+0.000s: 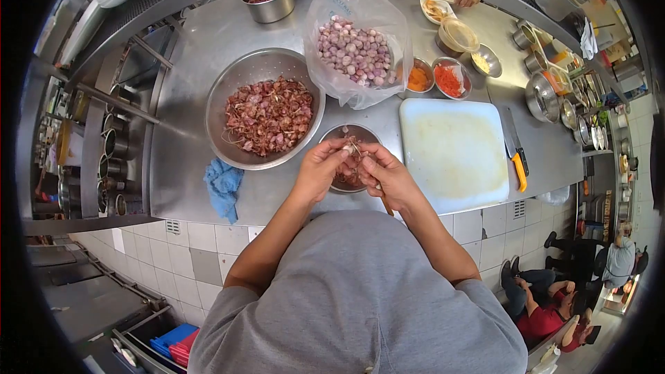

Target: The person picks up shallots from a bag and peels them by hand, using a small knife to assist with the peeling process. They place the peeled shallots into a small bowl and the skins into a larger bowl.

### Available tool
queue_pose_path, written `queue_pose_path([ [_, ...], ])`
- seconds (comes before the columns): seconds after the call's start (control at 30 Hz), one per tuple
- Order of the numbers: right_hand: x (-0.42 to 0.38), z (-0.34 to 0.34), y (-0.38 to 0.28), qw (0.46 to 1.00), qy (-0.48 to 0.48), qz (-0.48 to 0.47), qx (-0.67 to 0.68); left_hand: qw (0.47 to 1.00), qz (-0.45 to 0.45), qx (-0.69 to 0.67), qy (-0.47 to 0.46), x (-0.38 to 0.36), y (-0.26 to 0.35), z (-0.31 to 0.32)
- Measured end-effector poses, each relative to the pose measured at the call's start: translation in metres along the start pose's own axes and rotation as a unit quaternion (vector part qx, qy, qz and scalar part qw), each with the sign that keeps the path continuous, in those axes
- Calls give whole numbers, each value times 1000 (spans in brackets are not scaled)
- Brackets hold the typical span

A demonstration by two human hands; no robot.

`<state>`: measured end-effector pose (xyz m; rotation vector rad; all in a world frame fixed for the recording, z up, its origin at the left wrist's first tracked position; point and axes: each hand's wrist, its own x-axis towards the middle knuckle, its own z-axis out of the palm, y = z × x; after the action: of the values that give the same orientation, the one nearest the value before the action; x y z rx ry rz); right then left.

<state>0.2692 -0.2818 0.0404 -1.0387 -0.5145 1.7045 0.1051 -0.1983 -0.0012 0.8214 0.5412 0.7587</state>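
Over a small metal bowl (350, 185) at the table's front edge, my left hand (324, 166) and my right hand (389, 174) meet with pinched fingers on a small shallot (352, 147) with stringy roots. Something thin and brownish, perhaps a knife handle, shows under my right hand. Reddish peelings lie in the bowl below. To the left, a large metal colander (216, 107) holds many reddish-brown shallots (270, 116). Behind my hands, an open clear plastic bag (398, 24) holds pale purple peeled shallots (355, 52).
A white cutting board (454, 152) lies right, beside a yellow-handled knife (518, 166). A blue cloth (224, 187) hangs over the front edge, left. Behind stand a metal pot (271, 7) and bowls of orange and red pieces (450, 81). Another person's hand (466, 1) shows at the far edge.
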Motion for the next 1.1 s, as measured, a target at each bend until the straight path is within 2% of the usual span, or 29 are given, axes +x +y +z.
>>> queue_pose_path([
  [0.1, 1, -1, -2, 1000, -16, -6, 23, 998, -15, -52, 11, 0, 2, 3],
  [0.23, 3, -2, -2, 1000, 14, -8, 21, 995, -17, -98, 9, 0, 1, -7],
  [0.3, 4, -3, 0, 1000, 23, -7, 11, 991, 12, -129, 25, -1, 2, -9],
  [0.37, 4, -2, 1, 992, 37, 5, -121, 993, 15, -118, 23, -1, 3, -11],
  [0.4, 3, 3, -2, 992, 36, 6, -121, 994, 19, -107, 20, -1, 5, -11],
  [0.47, -3, 16, -9, 966, 88, 2, -242, 994, 30, -101, 33, -1, 7, -7],
  [0.5, -2, 13, -6, 966, 88, 3, -242, 994, 40, -94, 44, -1, 7, -6],
  [0.57, 1, 2, 1, 971, 1, -82, -224, 994, 42, -87, 44, 0, 5, -7],
  [0.77, 5, 2, 4, 951, -26, -143, -273, 997, 55, -45, 19, -4, 3, -3],
  [0.97, 4, 0, 7, 936, -18, -171, -308, 998, 61, -23, 24, -6, 3, -5],
  [1.1, 5, -2, 8, 941, -25, -158, -298, 997, 76, -3, 25, -7, 4, -6],
])
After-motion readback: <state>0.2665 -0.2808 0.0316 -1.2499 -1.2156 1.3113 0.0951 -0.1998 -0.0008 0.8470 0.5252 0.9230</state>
